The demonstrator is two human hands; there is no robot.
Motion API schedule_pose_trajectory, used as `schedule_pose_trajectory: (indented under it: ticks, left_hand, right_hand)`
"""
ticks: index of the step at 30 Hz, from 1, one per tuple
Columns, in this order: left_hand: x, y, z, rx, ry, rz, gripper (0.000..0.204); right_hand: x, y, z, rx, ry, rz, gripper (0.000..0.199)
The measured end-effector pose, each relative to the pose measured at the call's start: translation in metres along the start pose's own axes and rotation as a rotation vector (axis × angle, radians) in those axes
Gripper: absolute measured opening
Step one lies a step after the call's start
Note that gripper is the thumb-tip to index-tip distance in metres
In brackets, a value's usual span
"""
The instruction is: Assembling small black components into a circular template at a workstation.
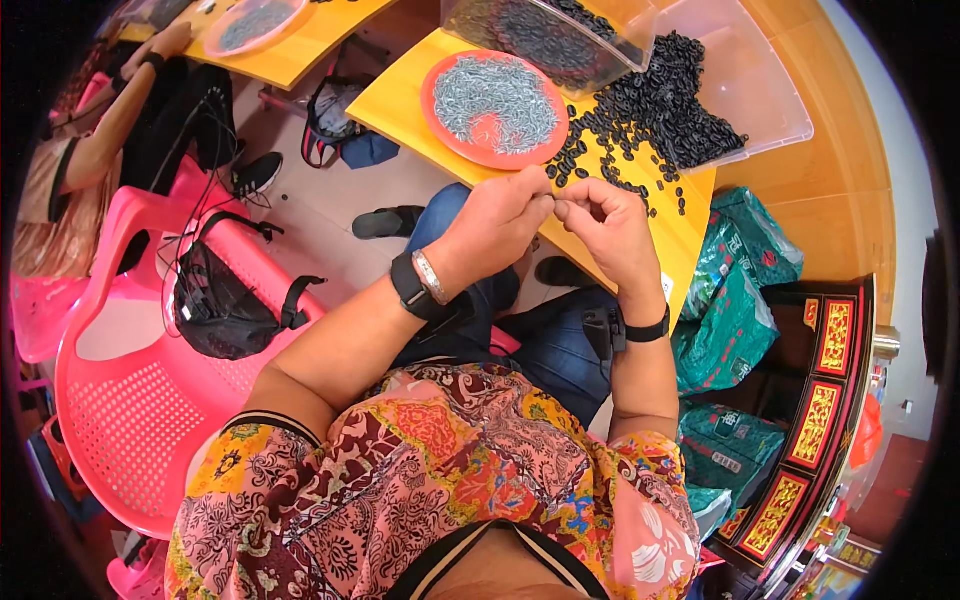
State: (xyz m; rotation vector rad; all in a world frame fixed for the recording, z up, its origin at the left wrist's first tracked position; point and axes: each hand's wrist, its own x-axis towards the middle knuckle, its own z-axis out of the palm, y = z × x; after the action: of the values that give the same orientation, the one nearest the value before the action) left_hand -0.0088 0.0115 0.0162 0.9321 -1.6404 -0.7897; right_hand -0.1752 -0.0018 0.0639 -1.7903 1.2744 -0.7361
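My left hand and my right hand meet at the near edge of the yellow table. Both are closed, thumbs and fingertips pinched together; whatever small thing lies between them is hidden by the fingers. Just beyond them sits an orange-red plate holding a heap of small silvery metal pieces, probably screws or pins. Small black oval pieces spill across the table on the right, several with holes. Some reach close to my right hand's fingers.
A clear plastic box lies tipped at the right, and another clear bin of black pieces stands behind the plate. Green bags sit to my right. At left are a pink chair with a black bag and another person.
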Motion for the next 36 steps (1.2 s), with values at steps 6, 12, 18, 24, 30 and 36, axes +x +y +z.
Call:
schedule_pose_trajectory:
  ticks: [6, 12, 18, 24, 30, 36]
  left_hand:
    - [0.002, -0.002, -0.003, -0.225, 0.071, -0.152, 0.01]
    - [-0.006, 0.009, 0.004, -0.001, -0.032, -0.058, 0.007]
    - [-0.009, 0.011, 0.009, 0.002, -0.079, 0.104, 0.007]
    - [-0.006, 0.008, 0.008, -0.046, -0.021, 0.074, 0.006]
    - [-0.004, 0.01, 0.006, -0.196, 0.0, -0.09, 0.006]
    - [-0.001, -0.007, 0.011, -0.524, 0.066, -0.307, 0.008]
  right_hand:
    - [0.029, 0.006, -0.006, 0.076, -0.121, -0.015, 0.005]
    - [0.096, 0.025, 0.001, -0.431, 0.015, -0.143, 0.021]
    - [0.127, 0.025, 0.031, -0.79, -0.07, -0.104, 0.018]
    - [0.144, 0.041, 0.027, -0.469, 0.028, -0.12, 0.018]
    - [0.144, 0.057, 0.017, -0.14, 0.006, -0.03, 0.016]
    - [0.135, 0.051, 0.013, 0.171, -0.022, -0.065, 0.011]
